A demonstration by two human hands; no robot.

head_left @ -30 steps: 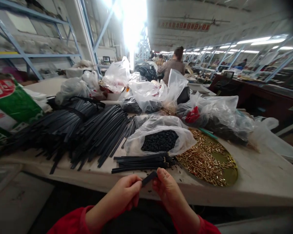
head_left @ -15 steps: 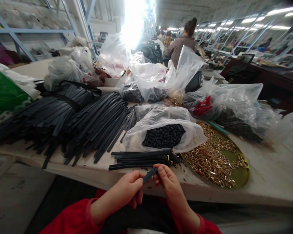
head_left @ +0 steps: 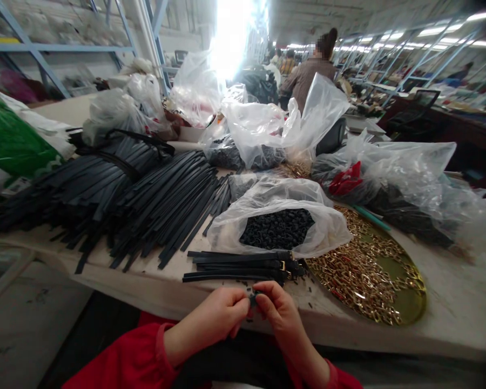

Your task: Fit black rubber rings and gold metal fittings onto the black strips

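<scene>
My left hand [head_left: 230, 310] and my right hand [head_left: 272, 301] meet at the table's front edge, both closed on one dark strap [head_left: 253, 298]. Only a short piece of it shows between the fingertips; the rest is hidden. Just beyond them lies a small stack of black straps with gold buckles [head_left: 238, 266]. Behind this stack, an open clear plastic bag [head_left: 332, 229] holds many small black loops [head_left: 277, 228]. To the right is a round gold tray [head_left: 415, 308] heaped with gold buckles [head_left: 356, 275].
Large fans of black straps [head_left: 166, 200] cover the table's left side. Full plastic bags [head_left: 409, 167] line the back and right, with a red piece [head_left: 345, 178] among them. A green bag [head_left: 16, 140] stands far left. A person [head_left: 311, 70] is beyond the table.
My hands have drawn closer together, and less of the strap shows between them. The left hand has moved slightly right. The whole view has shifted a little.
</scene>
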